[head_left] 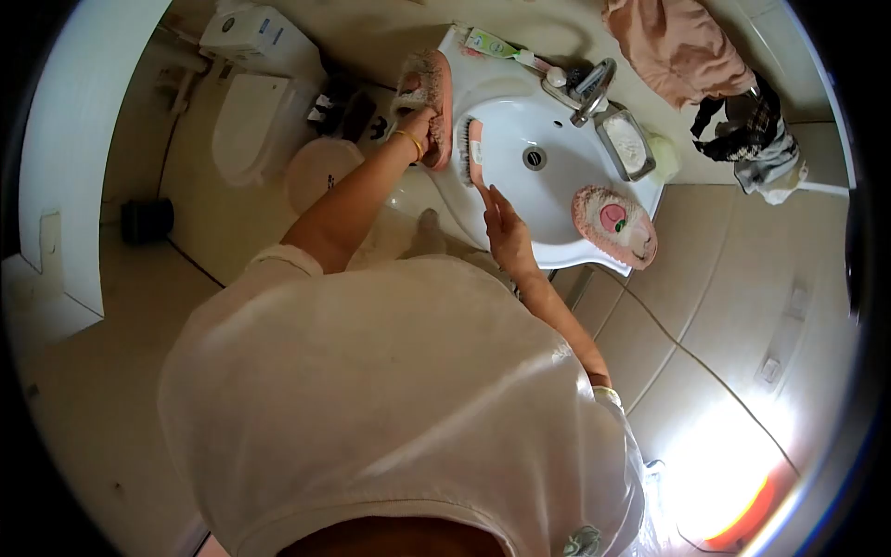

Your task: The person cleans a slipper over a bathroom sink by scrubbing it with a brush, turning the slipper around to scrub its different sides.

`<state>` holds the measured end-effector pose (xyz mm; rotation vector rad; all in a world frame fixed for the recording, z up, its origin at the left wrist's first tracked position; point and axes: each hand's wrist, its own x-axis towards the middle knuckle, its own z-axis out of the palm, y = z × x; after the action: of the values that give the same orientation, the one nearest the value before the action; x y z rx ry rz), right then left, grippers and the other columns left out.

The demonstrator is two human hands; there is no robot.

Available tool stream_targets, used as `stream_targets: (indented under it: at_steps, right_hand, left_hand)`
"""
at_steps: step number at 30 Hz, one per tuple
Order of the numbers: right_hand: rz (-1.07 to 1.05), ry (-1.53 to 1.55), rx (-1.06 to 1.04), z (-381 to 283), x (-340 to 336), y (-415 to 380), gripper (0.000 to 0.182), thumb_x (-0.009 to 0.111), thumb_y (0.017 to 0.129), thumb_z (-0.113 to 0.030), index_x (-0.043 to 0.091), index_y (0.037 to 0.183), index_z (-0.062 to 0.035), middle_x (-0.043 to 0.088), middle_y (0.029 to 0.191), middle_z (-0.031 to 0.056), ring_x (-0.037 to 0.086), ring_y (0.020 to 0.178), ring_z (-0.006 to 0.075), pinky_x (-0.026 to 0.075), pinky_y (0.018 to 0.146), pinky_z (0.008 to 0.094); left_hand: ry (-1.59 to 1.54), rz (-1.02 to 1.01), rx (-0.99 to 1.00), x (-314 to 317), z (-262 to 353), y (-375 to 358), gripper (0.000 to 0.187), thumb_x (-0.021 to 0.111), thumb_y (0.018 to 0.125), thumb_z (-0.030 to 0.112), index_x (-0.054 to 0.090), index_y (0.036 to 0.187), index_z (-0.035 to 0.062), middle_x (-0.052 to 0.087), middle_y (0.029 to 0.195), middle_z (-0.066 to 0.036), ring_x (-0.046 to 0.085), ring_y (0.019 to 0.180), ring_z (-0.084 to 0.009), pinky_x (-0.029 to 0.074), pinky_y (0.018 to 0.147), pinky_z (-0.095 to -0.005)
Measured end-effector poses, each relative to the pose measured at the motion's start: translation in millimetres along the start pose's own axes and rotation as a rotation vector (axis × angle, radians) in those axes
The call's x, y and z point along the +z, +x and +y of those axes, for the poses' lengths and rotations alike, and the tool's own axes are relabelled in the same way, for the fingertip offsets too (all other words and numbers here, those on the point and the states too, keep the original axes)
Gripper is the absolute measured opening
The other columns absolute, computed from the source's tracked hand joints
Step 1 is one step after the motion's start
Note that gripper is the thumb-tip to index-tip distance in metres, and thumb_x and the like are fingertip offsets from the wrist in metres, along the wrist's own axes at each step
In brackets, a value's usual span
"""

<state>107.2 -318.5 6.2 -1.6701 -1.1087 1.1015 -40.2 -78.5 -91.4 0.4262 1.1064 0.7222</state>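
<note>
My left hand [422, 130] grips a fuzzy pink slipper [440, 102], held on edge just left of the sink with its smooth sole turned toward the basin. In my right hand [509, 230] is the handle of a pink scrub brush [476, 153]. The brush is over the left part of the white sink [557, 209], its bristles facing the slipper, with a small gap between them. A second fuzzy slipper [613, 223], with a pink and green decoration, lies on the sink's right front rim.
Behind the basin are a faucet [594, 97], a green toothpaste box [492, 44] and a metal tray of white powder [626, 144]. A toilet [255, 125] and a pale pink basin [320, 172] are at left. Clothes [682, 51] hang at right; a cable [691, 353] runs below.
</note>
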Motion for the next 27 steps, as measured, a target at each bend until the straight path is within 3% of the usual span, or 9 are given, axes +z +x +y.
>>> stream_targets:
  at_steps: [4, 8, 11, 13, 15, 17, 18, 23, 27]
  right_hand:
    - [-0.005, -0.183, -0.256, -21.7, 1.1, -5.7, 0.048, 0.045, 0.085, -0.001, 0.043, 0.131, -0.0106, 0.058, 0.094, 0.0305, 0.059, 0.084, 0.0423, 0.048, 0.073, 0.0420]
    - [-0.071, -0.381, -0.202, -15.4, -0.8, 5.4, 0.052, 0.045, 0.084, -0.001, 0.037, 0.134, -0.0149, 0.060, 0.089, 0.0279, 0.058, 0.078, 0.0426, 0.047, 0.067, 0.0473]
    - [0.021, -0.424, -0.288, -19.1, 8.9, 76.8, 0.046, 0.044, 0.085, -0.003, 0.040, 0.130, -0.0096, 0.060, 0.090, 0.0277, 0.058, 0.074, 0.0441, 0.046, 0.062, 0.0492]
    - [-0.047, -0.510, -0.175, -31.5, 5.4, 110.6, 0.040, 0.045, 0.085, -0.003, 0.042, 0.125, -0.0025, 0.058, 0.098, 0.0291, 0.058, 0.076, 0.0440, 0.047, 0.063, 0.0480]
    - [-0.043, -0.445, -0.242, -21.0, 0.7, 98.2, 0.053, 0.044, 0.084, -0.003, 0.031, 0.134, -0.0164, 0.061, 0.087, 0.0266, 0.059, 0.079, 0.0435, 0.047, 0.067, 0.0514]
    - [-0.020, -0.405, -0.290, -8.4, 1.8, 50.2, 0.054, 0.044, 0.084, -0.002, 0.031, 0.135, -0.0134, 0.059, 0.102, 0.0273, 0.057, 0.089, 0.0439, 0.046, 0.075, 0.0513]
    - [0.045, -0.392, -0.364, -3.7, 3.1, 30.5, 0.042, 0.045, 0.083, -0.001, 0.045, 0.126, -0.0011, 0.054, 0.112, 0.0286, 0.055, 0.097, 0.0437, 0.047, 0.081, 0.0464]
    - [0.026, -0.312, -0.231, 12.0, 10.7, 114.3, 0.031, 0.047, 0.086, -0.006, 0.050, 0.117, 0.0007, 0.058, 0.099, 0.0264, 0.055, 0.088, 0.0441, 0.048, 0.072, 0.0438]
    - [0.111, -0.262, -0.347, 59.2, 21.8, 96.0, 0.035, 0.046, 0.088, -0.009, 0.047, 0.122, -0.0008, 0.056, 0.112, 0.0250, 0.053, 0.102, 0.0412, 0.046, 0.084, 0.0395]
  left_hand:
    - [-0.048, 0.004, -0.016, 9.6, -11.4, 8.6, 0.014, 0.052, 0.083, 0.018, 0.058, 0.086, 0.0054, 0.059, 0.076, -0.005, 0.058, 0.067, -0.0196, 0.050, 0.063, -0.0326]
    - [0.307, 0.033, -0.047, 10.2, -7.6, 8.7, 0.019, 0.052, 0.080, 0.023, 0.053, 0.067, 0.0092, 0.050, 0.057, -0.003, 0.047, 0.044, -0.0146, 0.041, 0.043, -0.0268]
    - [0.353, 0.080, -0.043, 31.8, 4.1, -13.8, 0.022, 0.051, 0.081, 0.024, 0.052, 0.066, 0.0087, 0.049, 0.056, -0.003, 0.046, 0.043, -0.0151, 0.040, 0.040, -0.0277]
    - [0.286, 0.063, -0.082, 23.6, -5.0, 2.4, 0.023, 0.051, 0.082, 0.024, 0.052, 0.066, 0.0075, 0.049, 0.055, -0.004, 0.046, 0.042, -0.0155, 0.040, 0.040, -0.0283]
    - [0.288, 0.043, -0.091, 19.5, -5.9, 11.1, 0.024, 0.050, 0.082, 0.024, 0.053, 0.066, 0.0064, 0.050, 0.055, -0.004, 0.046, 0.042, -0.0161, 0.039, 0.040, -0.0286]
    - [0.349, 0.021, -0.078, 24.9, -2.5, 3.6, 0.025, 0.050, 0.082, 0.025, 0.053, 0.066, 0.0052, 0.050, 0.055, -0.005, 0.047, 0.042, -0.0168, 0.039, 0.041, -0.0286]
    - [0.395, 0.003, -0.078, 29.0, 1.2, 1.7, 0.025, 0.049, 0.082, 0.025, 0.054, 0.067, 0.0047, 0.050, 0.055, -0.005, 0.048, 0.042, -0.0173, 0.039, 0.041, -0.0288]
    - [0.857, 0.054, -0.117, 27.8, 0.2, 0.2, 0.022, 0.050, 0.084, 0.022, 0.056, 0.071, 0.0054, 0.053, 0.061, -0.004, 0.050, 0.047, -0.0151, 0.040, 0.041, -0.0282]
    - [0.975, 0.079, -0.238, 20.5, 13.0, -18.5, 0.021, 0.055, 0.080, 0.020, 0.057, 0.068, 0.0039, 0.051, 0.055, -0.004, 0.048, 0.044, -0.0147, 0.040, 0.041, -0.0273]
